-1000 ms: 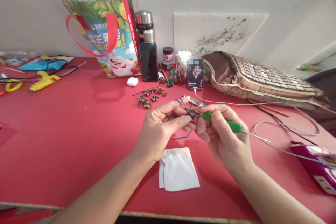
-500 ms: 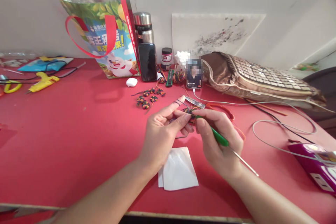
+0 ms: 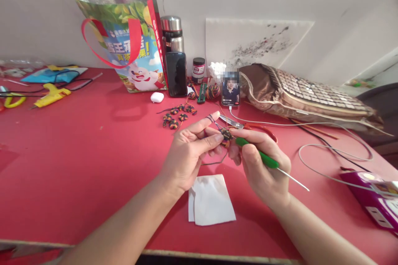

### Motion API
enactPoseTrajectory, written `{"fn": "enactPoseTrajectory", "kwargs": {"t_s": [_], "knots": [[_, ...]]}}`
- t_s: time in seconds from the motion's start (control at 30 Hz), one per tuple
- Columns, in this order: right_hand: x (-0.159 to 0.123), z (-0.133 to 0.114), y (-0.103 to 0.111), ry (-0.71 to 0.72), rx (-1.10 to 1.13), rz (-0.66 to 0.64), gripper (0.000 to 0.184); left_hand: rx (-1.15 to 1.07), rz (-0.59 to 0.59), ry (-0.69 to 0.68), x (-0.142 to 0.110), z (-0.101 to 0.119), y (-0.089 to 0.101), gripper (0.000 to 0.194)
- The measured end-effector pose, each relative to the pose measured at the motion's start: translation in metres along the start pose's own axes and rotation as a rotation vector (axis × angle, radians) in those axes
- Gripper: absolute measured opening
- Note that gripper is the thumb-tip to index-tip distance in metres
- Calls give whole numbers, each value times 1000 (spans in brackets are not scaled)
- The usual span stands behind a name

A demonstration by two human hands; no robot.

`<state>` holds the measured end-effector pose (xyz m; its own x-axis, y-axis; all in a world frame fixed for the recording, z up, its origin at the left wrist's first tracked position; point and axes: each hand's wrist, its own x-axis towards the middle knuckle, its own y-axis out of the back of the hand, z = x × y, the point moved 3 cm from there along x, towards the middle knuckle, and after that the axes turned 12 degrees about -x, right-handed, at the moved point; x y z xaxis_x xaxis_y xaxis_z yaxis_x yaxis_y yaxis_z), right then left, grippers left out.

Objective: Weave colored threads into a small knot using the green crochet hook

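Note:
My left hand (image 3: pixel 197 143) pinches a small multicoloured crochet piece (image 3: pixel 226 134) between thumb and fingers, and dark yarn loops round its raised index finger. In my right hand (image 3: pixel 264 161) is a crochet hook (image 3: pixel 263 155) with a green handle, held like a pen. The hook's thin metal rear end sticks out below the hand; its working tip is hidden near the piece. Just behind the hands lies a pair of scissors (image 3: pixel 261 127) with red handles. Several small finished crochet pieces (image 3: pixel 173 124) rest to the left of them.
Folded white paper (image 3: pixel 214 201) lies below my hands. Behind stand a dark phone (image 3: pixel 176 74), a lit phone (image 3: pixel 230 91) on a cable, a yarn ball (image 3: pixel 213 91), a jar (image 3: pixel 198 69) and a shopping bag (image 3: pixel 124 41). A purple power strip (image 3: pixel 370 194) sits right, a yellow glue gun (image 3: pixel 51 94) left.
My right hand has shifted slightly to the right, its thumb moving back along the green handle. The crochet piece shows more between the hands. The camera view has shifted a little.

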<state>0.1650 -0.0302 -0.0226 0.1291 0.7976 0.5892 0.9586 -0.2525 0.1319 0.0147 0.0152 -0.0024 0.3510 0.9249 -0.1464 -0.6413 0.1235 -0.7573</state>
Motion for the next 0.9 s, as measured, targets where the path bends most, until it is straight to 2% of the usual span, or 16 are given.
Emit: {"fn": "enactPoseTrajectory", "kwargs": {"t_s": [0.13,0.27,0.4,0.5,0.73,0.9], "knots": [[2,0,2,-5,-12,-1,21,94,-6,-76,-2,0,1,46],[1,0,6,31,-251,12,20,145,46,-121,-5,-5,0,49],[-3,-4,4,225,-438,59,31,44,98,-21,-6,-12,-2,50],[-5,-5,4,301,-423,50,33,-50,94,52,-5,-12,-3,45],[-1,-1,9,65,-170,-10,22,-54,6,106,-1,1,0,31],[5,0,12,13,-54,-62,20,9,11,108,-1,6,4,42]]}}
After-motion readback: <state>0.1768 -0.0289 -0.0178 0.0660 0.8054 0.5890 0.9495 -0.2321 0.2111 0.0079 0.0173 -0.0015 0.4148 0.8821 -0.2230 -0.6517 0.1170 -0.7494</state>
